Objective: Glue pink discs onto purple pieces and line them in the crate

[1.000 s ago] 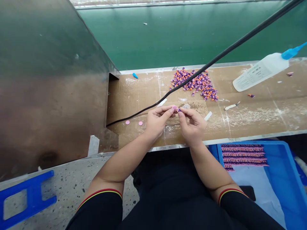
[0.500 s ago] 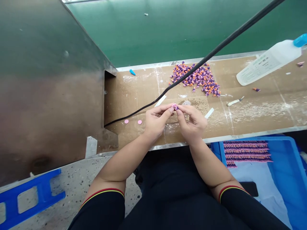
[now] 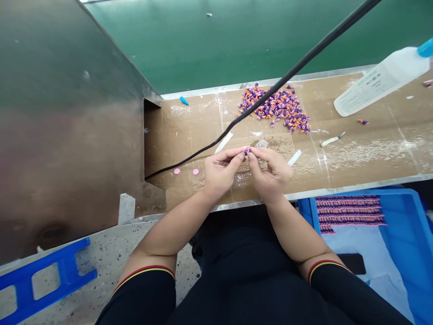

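The left hand [image 3: 220,174] and right hand [image 3: 271,175] nearly meet tip to tip, the fingers [image 3: 227,154] of each pinched against the thumb [image 3: 236,162]. Behind the fingers, the wrists [image 3: 210,197] stand apart and bare forearms [image 3: 174,225] spread back toward bent elbows [image 3: 162,250].

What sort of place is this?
Probably a workshop or small factory: there's a pile of small purple-and-orange pieces on a cardboard-covered bench, and neat rows of similar-coloured pieces in a blue tray.

The cardboard [image 3: 199,113] bears pieces [image 3: 275,108], discs [image 3: 196,172], a bottle [image 3: 382,81].
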Action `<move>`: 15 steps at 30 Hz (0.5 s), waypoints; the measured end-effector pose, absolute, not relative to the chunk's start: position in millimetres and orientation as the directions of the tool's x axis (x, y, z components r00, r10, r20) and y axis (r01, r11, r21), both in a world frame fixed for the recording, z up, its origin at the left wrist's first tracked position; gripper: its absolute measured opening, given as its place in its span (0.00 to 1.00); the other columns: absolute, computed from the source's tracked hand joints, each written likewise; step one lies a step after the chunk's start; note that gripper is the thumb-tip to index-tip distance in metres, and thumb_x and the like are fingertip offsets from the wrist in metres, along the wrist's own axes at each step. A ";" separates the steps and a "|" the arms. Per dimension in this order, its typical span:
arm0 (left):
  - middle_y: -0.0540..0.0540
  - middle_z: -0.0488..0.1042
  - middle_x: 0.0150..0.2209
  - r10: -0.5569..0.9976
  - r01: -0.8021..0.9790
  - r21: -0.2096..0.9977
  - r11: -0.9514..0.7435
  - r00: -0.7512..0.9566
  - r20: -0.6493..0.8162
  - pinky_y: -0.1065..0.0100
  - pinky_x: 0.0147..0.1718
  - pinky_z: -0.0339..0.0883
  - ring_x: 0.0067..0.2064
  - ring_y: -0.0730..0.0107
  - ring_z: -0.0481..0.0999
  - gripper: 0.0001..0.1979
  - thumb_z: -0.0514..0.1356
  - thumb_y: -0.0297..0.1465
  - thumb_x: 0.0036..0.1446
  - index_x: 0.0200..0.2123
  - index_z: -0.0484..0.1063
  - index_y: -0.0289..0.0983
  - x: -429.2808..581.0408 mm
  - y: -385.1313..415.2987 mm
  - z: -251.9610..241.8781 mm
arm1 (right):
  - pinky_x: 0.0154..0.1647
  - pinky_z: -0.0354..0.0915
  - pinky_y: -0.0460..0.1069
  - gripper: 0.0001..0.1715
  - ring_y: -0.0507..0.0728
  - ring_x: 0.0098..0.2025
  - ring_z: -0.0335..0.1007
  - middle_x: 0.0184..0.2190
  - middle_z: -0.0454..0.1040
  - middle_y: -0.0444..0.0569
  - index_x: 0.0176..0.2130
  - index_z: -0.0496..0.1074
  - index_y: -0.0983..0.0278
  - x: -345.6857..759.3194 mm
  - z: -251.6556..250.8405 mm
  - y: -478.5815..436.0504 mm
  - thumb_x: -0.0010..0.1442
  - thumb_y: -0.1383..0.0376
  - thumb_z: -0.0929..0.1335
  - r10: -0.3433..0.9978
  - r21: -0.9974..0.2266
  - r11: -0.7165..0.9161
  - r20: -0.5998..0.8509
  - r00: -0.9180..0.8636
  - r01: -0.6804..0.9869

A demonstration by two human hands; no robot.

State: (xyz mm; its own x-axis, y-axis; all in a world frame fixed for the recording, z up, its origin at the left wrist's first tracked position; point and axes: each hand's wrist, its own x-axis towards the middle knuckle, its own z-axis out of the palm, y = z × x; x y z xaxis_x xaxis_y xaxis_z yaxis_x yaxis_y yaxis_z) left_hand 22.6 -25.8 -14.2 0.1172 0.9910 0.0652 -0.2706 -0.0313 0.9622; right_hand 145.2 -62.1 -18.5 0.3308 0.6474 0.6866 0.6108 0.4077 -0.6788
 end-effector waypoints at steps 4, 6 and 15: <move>0.43 0.88 0.42 0.988 -0.237 0.969 -0.065 0.124 0.097 0.57 0.52 0.85 0.46 0.59 0.89 0.13 0.77 0.45 0.56 0.39 0.88 0.44 22.1 -28.1 -12.5 | 0.48 0.84 0.56 0.09 0.58 0.42 0.86 0.41 0.87 0.46 0.47 0.83 0.56 145.3 -18.6 -63.2 0.71 0.68 0.72 0.618 -0.646 0.439 0.722 0.312 0.625; 0.43 0.88 0.42 0.987 -0.215 0.973 -0.082 0.116 0.108 0.56 0.52 0.85 0.46 0.58 0.89 0.13 0.76 0.45 0.57 0.40 0.88 0.44 22.2 -29.3 -11.8 | 0.47 0.84 0.56 0.09 0.58 0.43 0.87 0.42 0.87 0.47 0.47 0.83 0.56 144.8 -18.3 -63.5 0.71 0.69 0.72 0.606 -0.620 0.445 0.740 0.293 0.647; 0.44 0.87 0.48 0.975 -0.246 0.955 -0.163 0.105 0.194 0.56 0.56 0.85 0.51 0.58 0.88 0.11 0.75 0.42 0.60 0.44 0.88 0.47 24.6 -35.6 -12.1 | 0.47 0.84 0.58 0.07 0.59 0.44 0.86 0.41 0.87 0.46 0.46 0.81 0.56 140.8 -18.4 -61.5 0.72 0.67 0.72 0.596 -0.638 0.440 0.734 0.326 0.632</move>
